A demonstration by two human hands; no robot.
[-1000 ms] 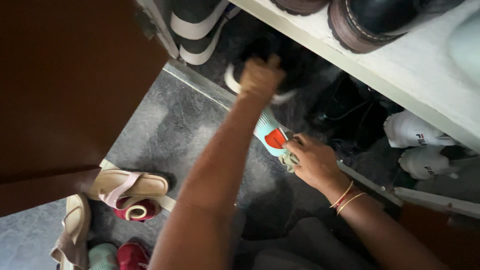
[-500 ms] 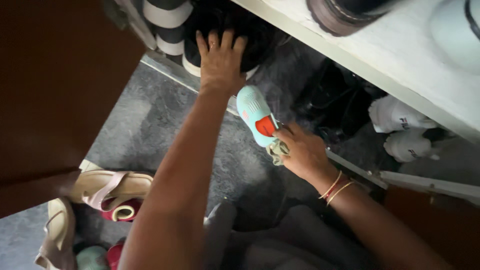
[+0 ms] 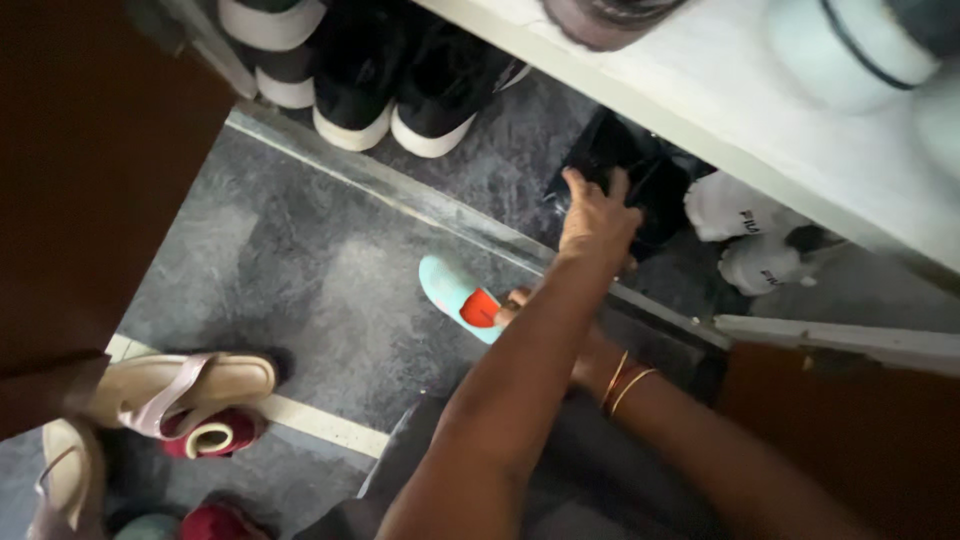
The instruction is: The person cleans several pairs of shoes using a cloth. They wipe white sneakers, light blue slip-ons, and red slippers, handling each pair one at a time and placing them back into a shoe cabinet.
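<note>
Crouching low puts the person's arms across the dark stone floor point(image 3: 330, 270), and everything here is best placed from the small turquoise shoe point(image 3: 455, 295) lying on that floor just outside the cupboard's raised sill point(image 3: 420, 200). Nearest the camera, well to the lower left of that shoe, a cream sandal with pink straps point(image 3: 185, 385) rests on a dark red one, with more footwear bunched behind the brown cupboard door point(image 3: 90, 180); they look set aside in a loose heap. The right hand point(image 3: 585, 350) sits at the turquoise shoe's heel end, by its orange insole; the left forearm covers most of it, so I cannot tell whether it grips the shoe or only touches it. Thin bangles point(image 3: 620, 378) ring that wrist. Beyond the shoe, over the sill, the left hand point(image 3: 598, 215) reaches into the bottom compartment with fingers spread, pressing on a black shoe point(image 3: 640, 170), not clenched around it. Right of that lie white sneakers point(image 3: 750, 235). Farther left stand black shoes with white soles point(image 3: 395, 90), toes outward, under the white shelf point(image 3: 760, 130).
</note>
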